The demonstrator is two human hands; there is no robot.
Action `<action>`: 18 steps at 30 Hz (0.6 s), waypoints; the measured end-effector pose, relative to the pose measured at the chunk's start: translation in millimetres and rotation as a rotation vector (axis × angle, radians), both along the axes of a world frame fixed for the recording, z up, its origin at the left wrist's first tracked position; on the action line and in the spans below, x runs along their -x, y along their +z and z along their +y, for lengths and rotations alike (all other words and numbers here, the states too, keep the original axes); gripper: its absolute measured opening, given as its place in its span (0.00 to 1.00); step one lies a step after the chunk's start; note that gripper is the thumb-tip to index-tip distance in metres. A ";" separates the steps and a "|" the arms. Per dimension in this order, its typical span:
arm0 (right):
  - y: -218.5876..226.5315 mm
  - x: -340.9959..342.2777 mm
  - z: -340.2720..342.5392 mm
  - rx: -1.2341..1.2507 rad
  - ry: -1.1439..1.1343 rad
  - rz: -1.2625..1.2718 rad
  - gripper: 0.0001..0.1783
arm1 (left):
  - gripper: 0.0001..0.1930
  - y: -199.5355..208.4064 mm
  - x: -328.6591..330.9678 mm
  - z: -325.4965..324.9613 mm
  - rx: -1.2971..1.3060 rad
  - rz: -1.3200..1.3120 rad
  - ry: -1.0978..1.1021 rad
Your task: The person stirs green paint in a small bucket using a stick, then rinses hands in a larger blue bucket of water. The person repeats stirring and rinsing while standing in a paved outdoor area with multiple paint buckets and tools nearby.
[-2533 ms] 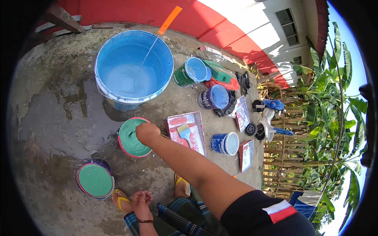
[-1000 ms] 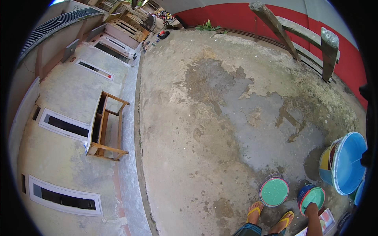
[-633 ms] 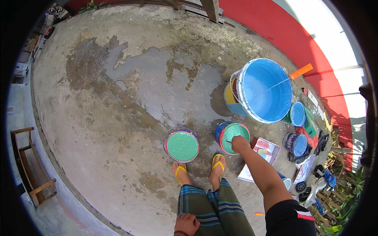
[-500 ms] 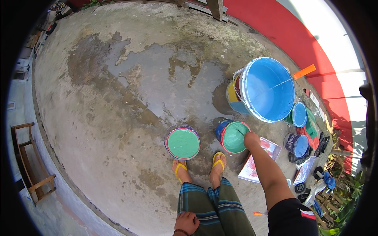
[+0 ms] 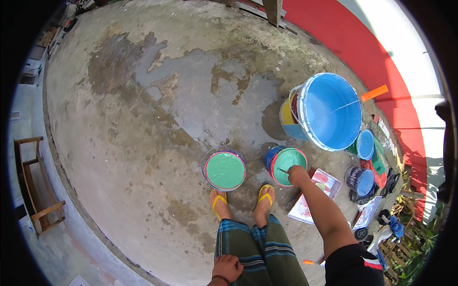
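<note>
Head view: at left, a first pail [image 5: 205, 170], filled nearly to its rim with green paint, stands on the concrete floor [image 5: 133, 200] just ahead of the left foot. Left hand [image 5: 228, 268] rests on the cloth [image 5: 238, 248] over the thigh; its fingers look loosely curled, but whether they enclose anything cannot be told. Next, to the right, a second pail [image 5: 270, 157] holds green paint as well. A thin dark stick [image 5: 284, 171] extends over this pail, its far end at the paint; the right hand [image 5: 298, 176] is closed around the near end. Step in hand, as judged: stirring. Next move calls for a firm grip and a stroke clear of the rim. Farther right lie a stained tray [image 5: 300, 209] and a large blue bucket [image 5: 350, 107]. Not visible: left palm, any submerged stick length, right fingertips, and whatever the black sleeve [image 5: 350, 264] covers
</note>
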State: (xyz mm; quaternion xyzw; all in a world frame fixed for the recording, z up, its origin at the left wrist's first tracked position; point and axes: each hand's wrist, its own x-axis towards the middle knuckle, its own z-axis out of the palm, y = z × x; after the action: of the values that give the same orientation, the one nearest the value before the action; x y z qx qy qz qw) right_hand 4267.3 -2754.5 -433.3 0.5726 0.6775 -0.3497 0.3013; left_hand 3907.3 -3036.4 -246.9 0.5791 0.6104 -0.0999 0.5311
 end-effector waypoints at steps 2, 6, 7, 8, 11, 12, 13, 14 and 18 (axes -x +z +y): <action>0.5 5.0 -1.3 -0.086 -0.365 -0.209 0.14 | 0.11 1.2 -0.5 0.1 0.005 -0.001 -0.005; 2.1 13.2 -3.4 0.047 -0.193 -0.238 0.14 | 0.10 1.9 -2.9 2.8 -0.042 0.004 0.009; 2.7 13.6 -3.6 0.206 -0.024 -0.185 0.14 | 0.09 1.5 -3.2 3.3 -0.047 -0.003 0.009; 3.4 12.3 -4.5 0.062 -0.058 -0.186 0.14 | 0.09 1.0 -3.4 3.7 -0.052 -0.003 0.007; 5.2 6.9 -6.4 -0.062 -0.238 -0.175 0.14 | 0.09 -0.6 -2.7 4.7 -0.024 0.011 -0.038; 5.4 5.0 -6.6 -0.091 -0.379 -0.236 0.13 | 0.09 -1.2 -2.2 5.2 -0.037 0.014 -0.030; 5.1 3.6 -8.1 -0.172 -0.526 -0.346 0.12 | 0.09 -1.2 -2.3 5.1 -0.049 0.015 -0.021; 4.2 3.1 -8.5 -0.055 -0.437 -0.363 0.12 | 0.09 -0.9 -2.0 5.2 -0.046 0.012 -0.015; -1.2 3.7 -13.0 -0.007 -0.068 0.014 0.13 | 0.08 0.6 -2.4 6.6 -0.068 0.034 -0.023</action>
State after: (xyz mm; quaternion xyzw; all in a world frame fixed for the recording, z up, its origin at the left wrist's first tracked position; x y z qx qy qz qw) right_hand 4263.6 -2767.5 -434.5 0.5938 0.6611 -0.3613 0.2824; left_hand 3909.6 -3029.7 -246.3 0.6019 0.6157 -0.0953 0.4996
